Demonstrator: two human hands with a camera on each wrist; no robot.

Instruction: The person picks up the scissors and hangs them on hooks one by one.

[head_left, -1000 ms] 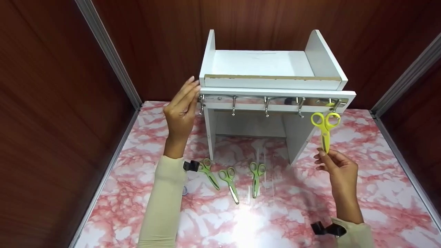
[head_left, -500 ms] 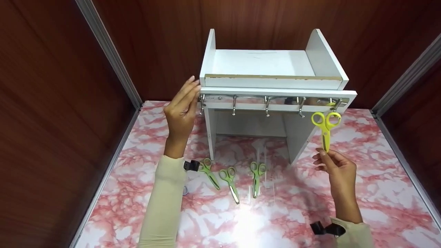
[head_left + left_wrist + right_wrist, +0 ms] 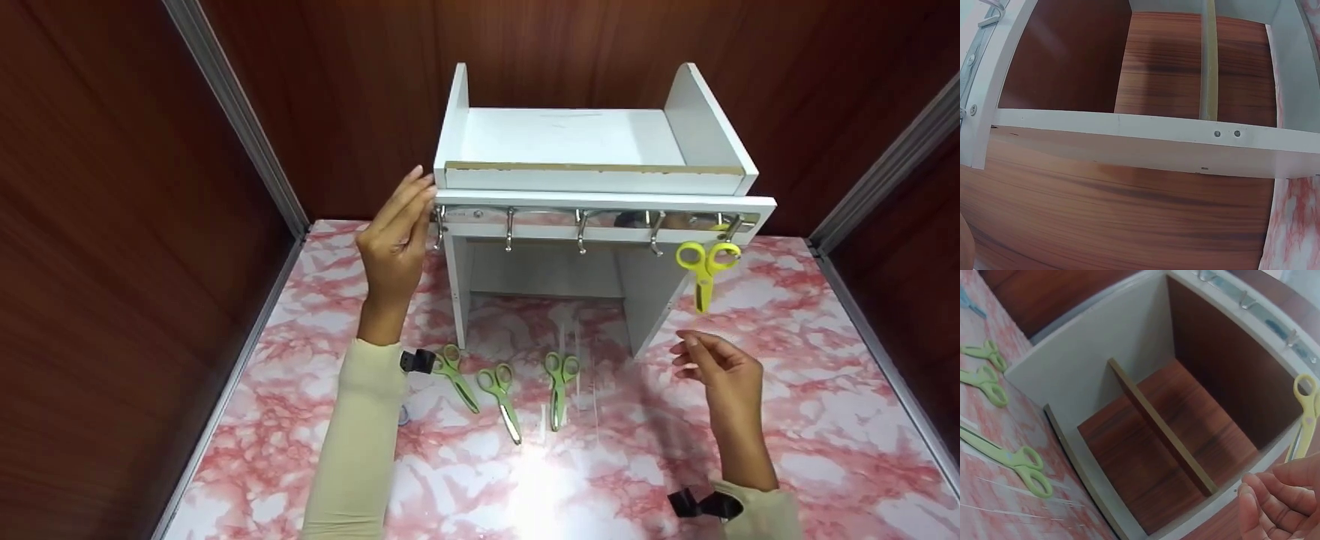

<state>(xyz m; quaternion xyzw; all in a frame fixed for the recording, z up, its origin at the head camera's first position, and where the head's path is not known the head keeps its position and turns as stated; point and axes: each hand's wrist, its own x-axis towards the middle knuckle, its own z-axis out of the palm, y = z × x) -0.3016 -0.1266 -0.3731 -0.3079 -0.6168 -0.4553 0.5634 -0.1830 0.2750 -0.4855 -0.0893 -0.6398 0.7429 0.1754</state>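
Yellow scissors [image 3: 703, 279] hang, blades down, by one finger loop from the rightmost hook of the hook rail [image 3: 547, 218] on the white shelf unit [image 3: 570, 180]. Just below the blade tip is my right hand [image 3: 724, 371], apart from the scissors, with loosely bent fingers and nothing between thumb and fingertips. My left hand [image 3: 397, 240] rests its extended fingers against the rail's left end. On the table lie several green scissors, among them the left pair [image 3: 456, 381], the middle pair [image 3: 501, 401] and the right pair [image 3: 557, 390].
Blue scissors [image 3: 971, 304] lie at the left in the right wrist view; the left sleeve mostly hides them in the head view. Thin clear strips [image 3: 595, 397] lie beside the green scissors. Brown panels [image 3: 555, 37] stand behind and at both sides of the marbled table [image 3: 847, 420].
My right hand has let go of the yellow scissors' blades and moved slightly down and left. The scissors now hang free from the hook. My left hand has stayed at the rail.
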